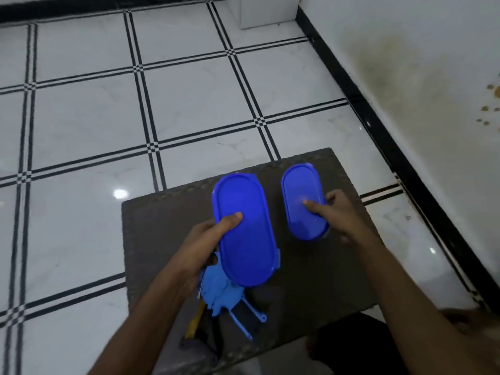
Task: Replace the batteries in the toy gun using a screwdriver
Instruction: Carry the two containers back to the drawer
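At lower centre, a person's left hand (208, 239) grips a large blue lid (244, 231) above the toy gun (221, 296); the right hand (338, 212) clasps a smaller lidded box (304, 203) on the mat (167, 212). Tilting either could spill whatever is inside

A dark grey mat (311, 280) lies on the tiled floor (81, 117), carrying a small blue container (304, 204) and a light-blue toy gun (224, 293).
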{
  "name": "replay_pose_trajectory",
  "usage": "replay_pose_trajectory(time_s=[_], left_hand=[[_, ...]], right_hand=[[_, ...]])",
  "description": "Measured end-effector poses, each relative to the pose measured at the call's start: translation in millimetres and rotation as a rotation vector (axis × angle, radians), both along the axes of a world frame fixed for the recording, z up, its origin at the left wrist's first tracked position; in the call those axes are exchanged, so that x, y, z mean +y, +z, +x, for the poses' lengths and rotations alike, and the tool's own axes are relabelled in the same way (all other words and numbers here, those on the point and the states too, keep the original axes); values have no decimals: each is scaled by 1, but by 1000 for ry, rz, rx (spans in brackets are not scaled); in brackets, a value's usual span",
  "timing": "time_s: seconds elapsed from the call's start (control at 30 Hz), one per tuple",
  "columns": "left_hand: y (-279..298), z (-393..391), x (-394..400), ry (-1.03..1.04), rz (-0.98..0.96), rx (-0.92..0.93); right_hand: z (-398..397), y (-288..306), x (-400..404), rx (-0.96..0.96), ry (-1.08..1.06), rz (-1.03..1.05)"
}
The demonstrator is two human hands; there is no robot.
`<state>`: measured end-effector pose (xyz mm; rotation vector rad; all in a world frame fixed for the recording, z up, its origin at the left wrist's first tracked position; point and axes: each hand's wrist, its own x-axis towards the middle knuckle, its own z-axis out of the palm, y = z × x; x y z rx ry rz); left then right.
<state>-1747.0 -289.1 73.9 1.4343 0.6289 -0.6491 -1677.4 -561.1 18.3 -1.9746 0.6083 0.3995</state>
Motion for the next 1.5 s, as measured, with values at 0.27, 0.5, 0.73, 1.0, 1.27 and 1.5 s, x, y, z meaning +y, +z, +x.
replay_pose_trajectory(time_s=[0.27,0.5,0.73,1.0,1.27,1.5], left_hand=[[143,-59,71,79,-19,35],[234,-85,135,131,27,62],[281,-123,176,94,146,82],[295,-144,223,120,58,72],[306,-129,345,30,0,5],[308,-119,447,49,-47,59]], right_hand=[[-102,160,61,72,-147,384],[-146,262,117,4,-94,533],[-147,300,151,-48,22,606],[-158,324,224,-49,12,652],[-175,343,350,-147,-52,618],[-171,360,448,-141,3,586]])
